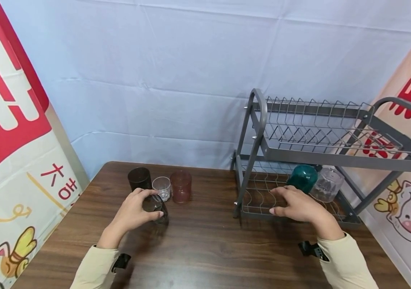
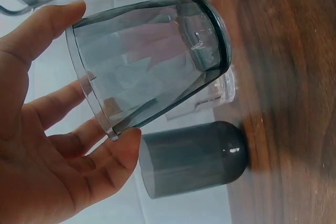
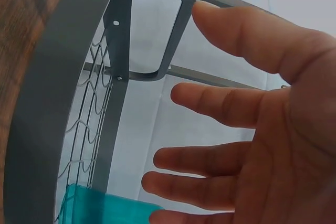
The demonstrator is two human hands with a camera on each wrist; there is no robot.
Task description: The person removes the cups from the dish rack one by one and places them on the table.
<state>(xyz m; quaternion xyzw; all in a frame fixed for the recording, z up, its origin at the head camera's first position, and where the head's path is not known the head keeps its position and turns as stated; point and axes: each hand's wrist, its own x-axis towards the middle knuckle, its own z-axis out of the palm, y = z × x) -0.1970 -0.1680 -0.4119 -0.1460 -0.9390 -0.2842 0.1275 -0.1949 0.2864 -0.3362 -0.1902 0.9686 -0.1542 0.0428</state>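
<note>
My left hand [image 1: 131, 212] grips a see-through grey cup [image 2: 152, 59] near its rim, thumb on one side and fingertips on the other. The cup's base faces the table; whether it touches the wood I cannot tell. Just behind it stand a dark grey cup [image 1: 139, 178], a small clear glass [image 1: 163, 192] and a reddish cup [image 1: 181, 186]. On the other side, my right hand [image 1: 296, 204] hovers by the rack's lower shelf, fingers spread and holding nothing. A teal cup [image 1: 304, 176] lies beyond that hand, partly hidden by it, beside a clear cup [image 1: 328, 184].
A grey two-tier dish rack [image 1: 335, 156] stands at the right of the brown wooden table [image 1: 205, 249]. Its upper tier has wire slots; the lower one is wavy wire. Pale cloth [image 1: 176, 80] hangs behind the table, with printed banners on both sides.
</note>
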